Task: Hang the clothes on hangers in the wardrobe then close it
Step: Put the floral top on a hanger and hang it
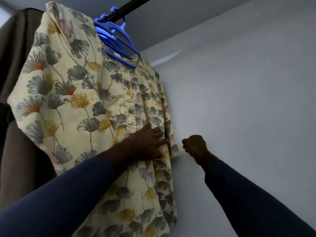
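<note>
A pale yellow dress [82,103] printed with grey and orange leaves hangs on a blue hanger [118,40] from the black wardrobe rail [126,7]. My left hand [148,142] lies flat on the front of the dress with its fingers straight, near the right sleeve hem. My right hand [195,146] is curled into a fist just right of that sleeve, close to the wall; whether it pinches anything cannot be made out. Several more blue hangers sit bunched on the rail behind the dress.
A brown garment or curtain [15,65] hangs at the left behind the dress. The white wardrobe wall [248,100] fills the right side, and the white top panel [179,17] runs above the rail.
</note>
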Motion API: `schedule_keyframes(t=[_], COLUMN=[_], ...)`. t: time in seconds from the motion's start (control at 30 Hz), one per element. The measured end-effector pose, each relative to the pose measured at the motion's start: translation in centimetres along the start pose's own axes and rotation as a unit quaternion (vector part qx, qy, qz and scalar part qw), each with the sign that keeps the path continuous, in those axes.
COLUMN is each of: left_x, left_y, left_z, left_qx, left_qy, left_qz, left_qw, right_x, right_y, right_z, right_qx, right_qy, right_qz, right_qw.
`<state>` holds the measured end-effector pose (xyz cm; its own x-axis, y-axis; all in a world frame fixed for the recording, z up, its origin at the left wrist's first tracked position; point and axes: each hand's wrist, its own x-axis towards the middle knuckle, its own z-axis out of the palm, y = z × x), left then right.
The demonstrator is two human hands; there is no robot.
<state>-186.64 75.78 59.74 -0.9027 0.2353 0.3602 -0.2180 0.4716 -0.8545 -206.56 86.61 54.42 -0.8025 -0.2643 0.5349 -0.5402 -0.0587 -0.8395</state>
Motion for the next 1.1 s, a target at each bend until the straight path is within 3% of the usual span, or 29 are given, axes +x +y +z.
schedule_keyframes(t=[0.13, 0.37, 0.43, 0.5, 0.57, 0.63, 0.8, 0.87, 0.93, 0.97, 1.0, 1.07, 1.1], left_x=[-1.3, -3.0, -3.5, -4.1, -4.7, -5.1, -4.8, -4.5, -4.3, -4.1, -3.8, -3.2, -3.0], left_y=[-0.9, -2.3, -2.6, -3.2, -3.8, -4.3, -4.1, -3.7, -3.0, -2.7, -2.4, -2.1, -2.1], left_z=[1.3, 2.8, 2.7, 3.1, 3.7, 4.5, 5.6, 5.2, 3.9, 2.7, 1.2, -1.9, -3.2], left_qx=[-0.003, -0.024, -0.030, -0.029, -0.017, -0.023, -0.050, -0.104, -0.287, -0.394, -0.519, -0.760, -0.811], left_qy=[-0.015, -0.036, -0.036, -0.032, -0.023, 0.000, 0.146, 0.177, 0.176, 0.173, 0.172, 0.160, 0.150], left_qz=[-0.012, -0.037, -0.038, -0.040, -0.045, -0.050, -0.046, -0.058, -0.132, -0.181, -0.221, -0.247, -0.252], left_qw=[1.000, 0.998, 0.998, 0.998, 0.999, 0.998, 0.987, 0.977, 0.932, 0.885, 0.808, 0.580, 0.505], right_x=[-1.1, -2.3, -2.4, -2.1, -2.0, -1.9, -2.6, -5.2, -8.9, -10.7, -12.1, -13.5, -13.8], right_y=[0.1, 0.9, 0.4, -0.5, -2.1, -3.8, -6.4, -7.1, -7.7, -8.1, -8.4, -8.8, -9.0], right_z=[-0.5, 3.1, 3.9, 3.6, 2.0, -0.1, -4.6, -4.3, -2.5, -1.5, -0.6, 0.9, 1.4], right_qx=[0.160, 0.051, 0.048, 0.089, 0.160, 0.216, 0.229, 0.195, 0.116, 0.043, -0.024, -0.094, -0.112], right_qy=[0.046, -0.107, -0.050, 0.091, 0.239, 0.312, 0.297, 0.255, 0.117, 0.044, -0.013, -0.074, -0.082], right_qz=[0.028, 0.087, 0.034, -0.022, -0.050, -0.068, -0.161, -0.237, -0.337, -0.372, -0.387, -0.394, -0.399], right_qw=[0.986, 0.989, 0.997, 0.992, 0.956, 0.923, 0.913, 0.917, 0.927, 0.926, 0.921, 0.911, 0.907])
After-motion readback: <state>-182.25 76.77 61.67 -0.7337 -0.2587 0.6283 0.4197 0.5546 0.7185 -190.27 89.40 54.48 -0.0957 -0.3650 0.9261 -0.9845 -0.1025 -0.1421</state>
